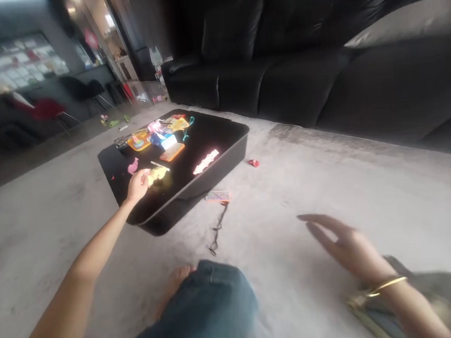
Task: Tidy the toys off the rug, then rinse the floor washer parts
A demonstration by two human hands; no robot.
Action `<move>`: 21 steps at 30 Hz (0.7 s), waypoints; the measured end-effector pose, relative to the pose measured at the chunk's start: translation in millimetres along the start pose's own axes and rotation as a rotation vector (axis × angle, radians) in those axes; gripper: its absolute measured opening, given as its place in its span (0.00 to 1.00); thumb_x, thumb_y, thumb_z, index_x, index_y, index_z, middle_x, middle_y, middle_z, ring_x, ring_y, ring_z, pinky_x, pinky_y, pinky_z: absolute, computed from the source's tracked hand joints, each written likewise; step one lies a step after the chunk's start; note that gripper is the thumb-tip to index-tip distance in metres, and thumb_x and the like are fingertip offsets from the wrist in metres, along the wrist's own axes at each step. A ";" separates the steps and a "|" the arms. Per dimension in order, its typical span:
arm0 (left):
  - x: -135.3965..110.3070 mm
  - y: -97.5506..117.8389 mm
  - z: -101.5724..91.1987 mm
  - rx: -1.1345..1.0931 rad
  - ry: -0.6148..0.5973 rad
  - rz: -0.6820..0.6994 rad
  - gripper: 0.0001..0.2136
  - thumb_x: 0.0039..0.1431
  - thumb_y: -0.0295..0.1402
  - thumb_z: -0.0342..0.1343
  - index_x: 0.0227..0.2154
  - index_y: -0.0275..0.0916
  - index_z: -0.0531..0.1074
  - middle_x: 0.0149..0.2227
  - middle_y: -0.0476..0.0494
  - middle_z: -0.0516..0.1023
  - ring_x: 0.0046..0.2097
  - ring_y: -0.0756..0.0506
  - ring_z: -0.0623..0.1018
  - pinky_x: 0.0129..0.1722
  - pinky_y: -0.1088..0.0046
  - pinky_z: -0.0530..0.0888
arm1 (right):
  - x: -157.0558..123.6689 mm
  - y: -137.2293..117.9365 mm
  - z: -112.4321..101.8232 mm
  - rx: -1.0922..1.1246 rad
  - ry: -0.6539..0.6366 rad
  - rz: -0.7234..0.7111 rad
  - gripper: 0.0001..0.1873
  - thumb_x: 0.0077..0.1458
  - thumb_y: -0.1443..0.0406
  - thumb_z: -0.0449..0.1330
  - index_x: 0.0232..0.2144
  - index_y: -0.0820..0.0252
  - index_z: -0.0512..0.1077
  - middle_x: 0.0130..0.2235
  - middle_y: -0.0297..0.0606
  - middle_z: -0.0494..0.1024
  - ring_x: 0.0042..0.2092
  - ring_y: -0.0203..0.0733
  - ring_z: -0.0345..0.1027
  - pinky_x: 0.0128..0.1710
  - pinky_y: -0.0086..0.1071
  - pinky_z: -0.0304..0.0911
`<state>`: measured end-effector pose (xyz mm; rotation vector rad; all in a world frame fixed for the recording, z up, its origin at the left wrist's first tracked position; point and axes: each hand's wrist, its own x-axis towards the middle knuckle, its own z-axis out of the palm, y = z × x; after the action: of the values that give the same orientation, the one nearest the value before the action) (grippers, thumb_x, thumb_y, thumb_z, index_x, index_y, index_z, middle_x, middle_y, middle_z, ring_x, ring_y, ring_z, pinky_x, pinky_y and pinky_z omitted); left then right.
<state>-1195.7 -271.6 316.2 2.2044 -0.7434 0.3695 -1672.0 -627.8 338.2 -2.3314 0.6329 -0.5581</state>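
My left hand [138, 185] reaches out over the near edge of a low black table [223, 143] and closes round a small yellow toy [158, 174]. A pink toy piece [132, 166] lies just beyond that hand. My right hand [340, 243] hovers over the grey carpet at the lower right, fingers stretched out and holding nothing, gold bangles on the wrist. Several colourful toys and cards [159, 135] are scattered on the far part of the table, and a pink strip [206, 161] lies near its middle.
A black sofa [299, 62] runs along the far side. On the carpet lie a small red object [253, 163], a flat patterned item [217, 196] and a dark cord [216, 233]. My knee in blue jeans [206, 312] is at the bottom. Chairs stand far left.
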 end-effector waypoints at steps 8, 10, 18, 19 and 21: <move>137.2 -163.7 -11.0 0.005 0.283 -0.039 0.16 0.57 0.27 0.50 0.47 0.38 0.73 0.50 0.36 0.76 0.54 0.40 0.74 0.59 0.59 0.68 | 174.7 -161.3 264.0 0.034 -0.321 -0.500 0.17 0.62 0.62 0.51 0.49 0.52 0.75 0.51 0.42 0.79 0.55 0.51 0.73 0.56 0.49 0.70; 170.5 -198.9 -9.6 0.043 0.272 -0.103 0.16 0.55 0.28 0.54 0.48 0.37 0.71 0.54 0.33 0.73 0.59 0.36 0.70 0.62 0.54 0.62 | 217.8 -214.0 319.9 -0.017 -0.380 -0.506 0.19 0.60 0.64 0.53 0.52 0.58 0.73 0.54 0.47 0.76 0.58 0.52 0.70 0.59 0.51 0.66; 268.2 -251.9 1.2 0.397 -0.154 -0.132 0.38 0.50 0.30 0.64 0.62 0.21 0.57 0.69 0.18 0.50 0.71 0.29 0.49 0.67 0.44 0.45 | 262.3 -273.5 378.1 -0.014 0.089 -0.427 0.17 0.59 0.68 0.52 0.50 0.56 0.70 0.52 0.47 0.74 0.56 0.50 0.66 0.57 0.51 0.63; 274.0 -253.7 1.8 0.434 -0.183 -0.128 0.38 0.52 0.31 0.64 0.62 0.17 0.55 0.69 0.17 0.49 0.71 0.30 0.48 0.67 0.44 0.44 | 259.3 -250.4 363.6 0.015 0.248 -0.373 0.15 0.59 0.68 0.52 0.47 0.56 0.70 0.48 0.45 0.74 0.53 0.48 0.68 0.55 0.48 0.64; 282.6 -258.9 4.7 0.478 -0.202 -0.051 0.36 0.59 0.36 0.59 0.59 0.10 0.51 0.68 0.15 0.48 0.71 0.31 0.46 0.65 0.40 0.41 | 245.2 -188.2 334.1 0.026 0.598 -0.144 0.08 0.56 0.67 0.52 0.38 0.57 0.69 0.40 0.41 0.72 0.45 0.45 0.69 0.49 0.45 0.67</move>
<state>-813.7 -247.3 297.4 2.7366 -0.7623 0.3265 -1243.9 -481.7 287.5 -2.1888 0.7138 -1.3462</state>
